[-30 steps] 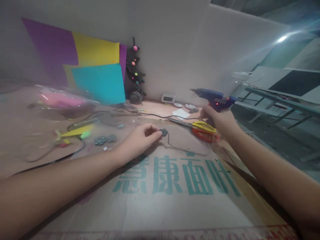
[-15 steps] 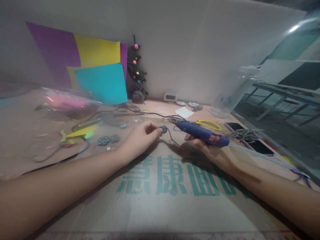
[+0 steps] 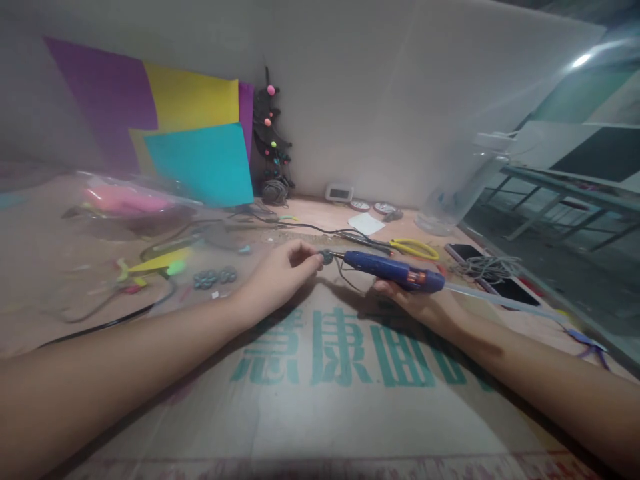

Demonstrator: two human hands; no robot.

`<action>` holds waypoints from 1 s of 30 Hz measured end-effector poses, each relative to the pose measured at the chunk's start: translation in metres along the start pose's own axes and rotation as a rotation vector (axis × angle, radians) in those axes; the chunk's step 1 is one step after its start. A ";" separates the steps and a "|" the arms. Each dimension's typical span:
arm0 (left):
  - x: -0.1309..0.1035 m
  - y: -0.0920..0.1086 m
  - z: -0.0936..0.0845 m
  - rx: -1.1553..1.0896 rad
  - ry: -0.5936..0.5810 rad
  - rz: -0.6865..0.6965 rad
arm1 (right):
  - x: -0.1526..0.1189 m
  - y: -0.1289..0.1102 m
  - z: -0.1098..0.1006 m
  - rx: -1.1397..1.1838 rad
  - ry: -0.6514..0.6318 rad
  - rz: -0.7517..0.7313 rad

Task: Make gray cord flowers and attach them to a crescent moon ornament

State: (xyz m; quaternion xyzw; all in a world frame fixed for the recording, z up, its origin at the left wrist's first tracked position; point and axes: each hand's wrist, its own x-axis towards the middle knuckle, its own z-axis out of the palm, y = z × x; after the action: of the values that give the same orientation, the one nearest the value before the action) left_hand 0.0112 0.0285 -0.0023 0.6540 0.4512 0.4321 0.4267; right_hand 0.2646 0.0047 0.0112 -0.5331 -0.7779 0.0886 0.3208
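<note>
Small dark piece [image 3: 327, 257] held over the middle of the worktop [image 3: 313, 208], a thin wire [image 3: 345, 275] trailing from it toward the right. Your left hand [image 3: 287, 270] has thumb and fingertips pinched together on its near side. Your right hand [image 3: 425, 303] is wrapped around the glue gun [image 3: 393, 268], nozzle at the piece; contact can't be told. Behind the gun, yellow-handled scissors [image 3: 414, 249]. Along the right edge, two phones [image 3: 515, 293] under a grey cable [image 3: 490, 269]. At the far edge, a clock [image 3: 339, 193] and, left of it, a decorated tree [image 3: 273, 160]. Left of your left hand, dark clusters [image 3: 204, 279]; beyond them, toward the far left corner, a pink bag [image 3: 127, 200].
</note>
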 end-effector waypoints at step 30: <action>-0.001 0.000 0.000 0.049 -0.025 0.044 | 0.001 -0.015 -0.002 0.046 -0.054 0.082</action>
State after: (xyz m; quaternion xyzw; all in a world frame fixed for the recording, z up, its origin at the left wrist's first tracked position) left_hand 0.0110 0.0272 -0.0022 0.6796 0.4417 0.4219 0.4063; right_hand 0.2539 -0.0011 0.0201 -0.5542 -0.7616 0.1341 0.3079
